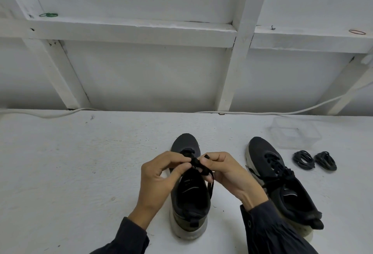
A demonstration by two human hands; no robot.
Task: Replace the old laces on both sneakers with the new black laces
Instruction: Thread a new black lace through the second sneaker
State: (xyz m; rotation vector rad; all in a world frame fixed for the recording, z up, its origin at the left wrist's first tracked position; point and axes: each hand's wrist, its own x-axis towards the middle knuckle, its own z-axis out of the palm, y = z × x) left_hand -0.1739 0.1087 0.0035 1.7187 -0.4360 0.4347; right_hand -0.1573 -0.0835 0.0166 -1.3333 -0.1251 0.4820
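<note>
A pale mark (190, 188) is seen inside the middle sneaker (189, 205), too small to be read. At lower centre of the frame, this sneaker's lace (198, 165) is pinched above the tongue by the left hand (159, 177) and the right hand (228, 175), with fingers curled and thumbs pressed in. The second sneaker (282, 185), laced, is set at lower right on the white table (80, 163). Two coiled new black laces (303, 159) lie further right, below a clear container (292, 132).
</note>
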